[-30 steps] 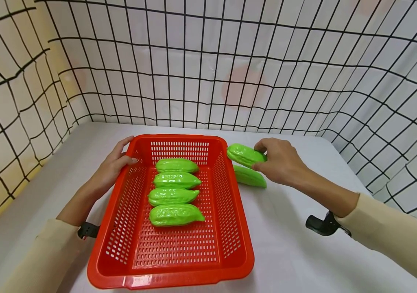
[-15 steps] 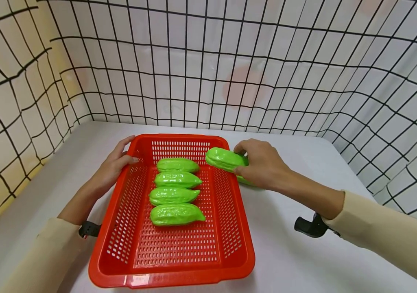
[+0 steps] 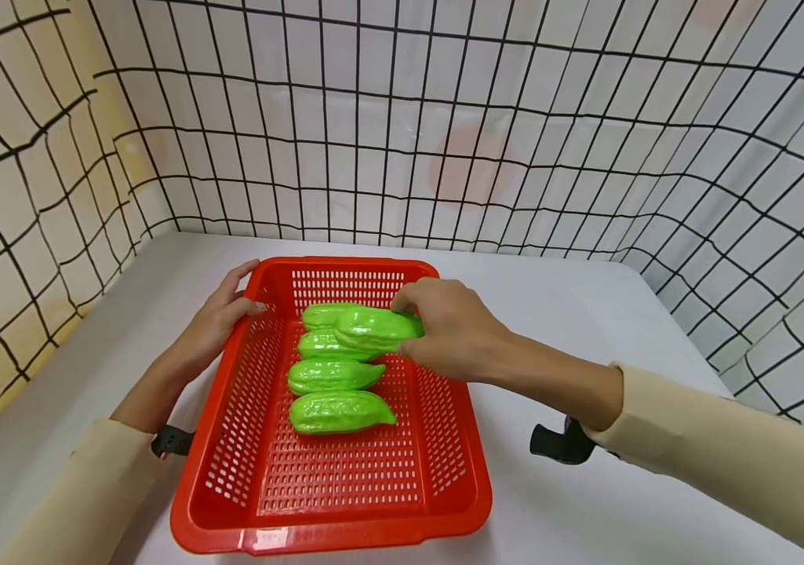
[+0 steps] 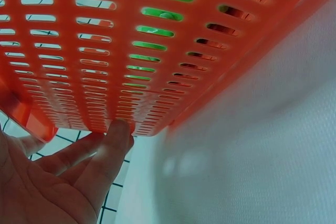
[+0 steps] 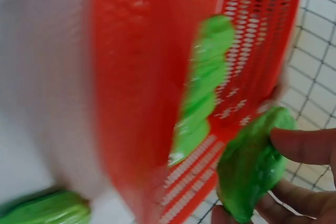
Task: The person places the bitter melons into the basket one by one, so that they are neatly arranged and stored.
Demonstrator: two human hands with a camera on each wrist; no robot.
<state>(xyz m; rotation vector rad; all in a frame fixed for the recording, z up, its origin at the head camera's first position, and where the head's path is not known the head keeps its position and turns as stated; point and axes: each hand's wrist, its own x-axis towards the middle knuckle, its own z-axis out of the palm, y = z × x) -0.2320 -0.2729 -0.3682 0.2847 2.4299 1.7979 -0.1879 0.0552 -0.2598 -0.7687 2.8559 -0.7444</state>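
In the head view, my left hand point(image 3: 214, 328) holds the left rim of a red perforated basket point(image 3: 331, 537) near its far corner. The left wrist view has fingers point(image 4: 113, 148) against the basket's outer wall. My right hand point(image 3: 454, 329) pinches a glossy green bitter melon point(image 3: 373, 328) between thumb and fingers, inside the basket outline. That melon partly covers the two farthest melons lying in the basket. Several bitter melons lie there in a row, the nearest melon point(image 3: 341, 413) wholly visible. Another bitter melon point(image 5: 47, 208) lies outside the basket in the right wrist view.
A white-covered table point(image 3: 571, 502) carries the basket. Black wire mesh point(image 3: 387, 165) stands at the back and on both sides, with pale cloth behind it. A black band point(image 3: 174, 441) is on the left wrist, and a black device point(image 3: 560, 443) is on the right.
My right hand has carried the bitter melon leftward, from beside the basket to over the far melons in the row. My left hand has stayed at the rim.
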